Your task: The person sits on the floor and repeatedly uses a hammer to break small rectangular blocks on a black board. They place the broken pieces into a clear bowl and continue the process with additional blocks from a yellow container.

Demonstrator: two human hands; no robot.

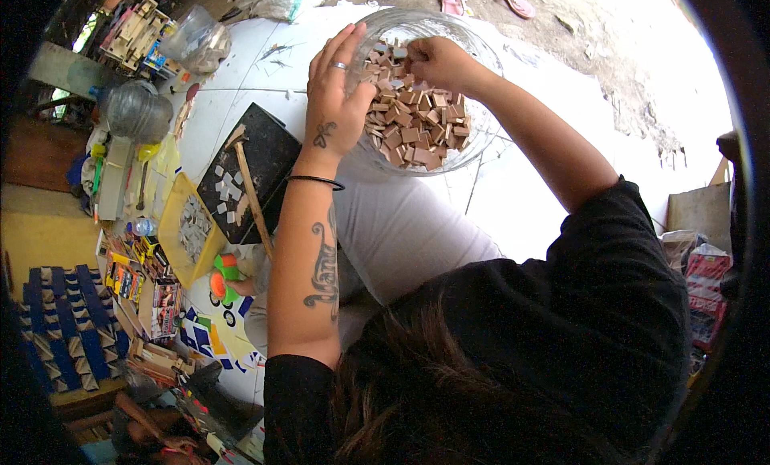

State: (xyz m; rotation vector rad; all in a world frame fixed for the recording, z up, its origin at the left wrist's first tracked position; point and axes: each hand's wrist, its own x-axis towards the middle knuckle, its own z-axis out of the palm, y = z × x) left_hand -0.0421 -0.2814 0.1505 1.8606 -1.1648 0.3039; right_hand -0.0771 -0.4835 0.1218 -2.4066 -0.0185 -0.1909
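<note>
A round clear tub stands on the white floor just ahead of me, with many small brown rectangular pieces and a few grey ones inside. My left hand grips its left rim, fingers along the outside and thumb over the inner side. Inside the far part of the tub is my right hand, its fingers curled together over the pieces. What those fingers hold, if anything, is hidden. A hammer with a wooden handle lies left of my left forearm, across a black slab bearing several pale grey pieces.
Left of the slab sits a yellow tray of grey pieces, with green and orange rolls nearby. Boxes, a large clear jar and a rack of blue strips fill the left side. Sandals lie beyond the tub.
</note>
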